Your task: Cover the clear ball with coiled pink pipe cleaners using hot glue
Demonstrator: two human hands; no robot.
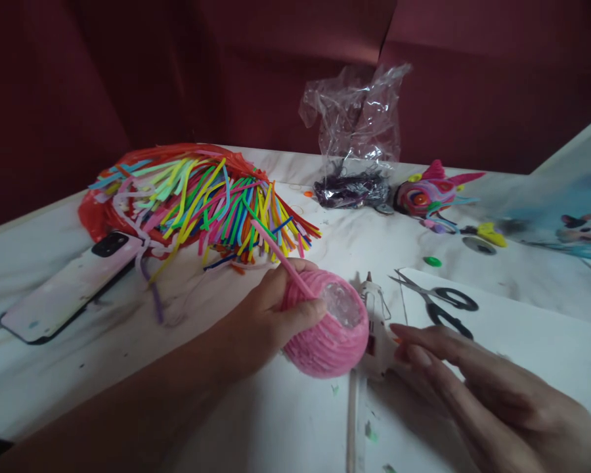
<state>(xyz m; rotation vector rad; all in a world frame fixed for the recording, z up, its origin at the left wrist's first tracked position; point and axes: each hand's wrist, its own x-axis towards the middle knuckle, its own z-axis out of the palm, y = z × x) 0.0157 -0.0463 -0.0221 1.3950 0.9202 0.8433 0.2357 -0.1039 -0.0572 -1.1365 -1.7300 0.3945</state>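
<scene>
A ball-shaped piece (pixel 328 351) wound with fuzzy pink pipe cleaner is in my left hand (pixel 288 315). My thumb presses near its rim, and the other fingers go behind it. Clear, shiny material shows in its round opening, and a loose pink pipe-cleaner end (pixel 273 244) sticks up to the left. Right beside the ball, a white glue gun (pixel 373 302) lies on the table with its nozzle pointing away from me. My right hand (pixel 492 394) is closed around the handle side of the gun, by a small orange part. Its lower fingers are curled, and the handle is mostly hidden.
Many-coloured pipe cleaners (pixel 217 203) spill from a red bag at the left, behind a phone (pixel 73 286). Black-handled scissors (pixel 440 299) lie on white paper. Farther back are a clear bag of dark material (pixel 352 187), a colourful pipe-cleaner figure (pixel 431 190) and a green button (pixel 432 261).
</scene>
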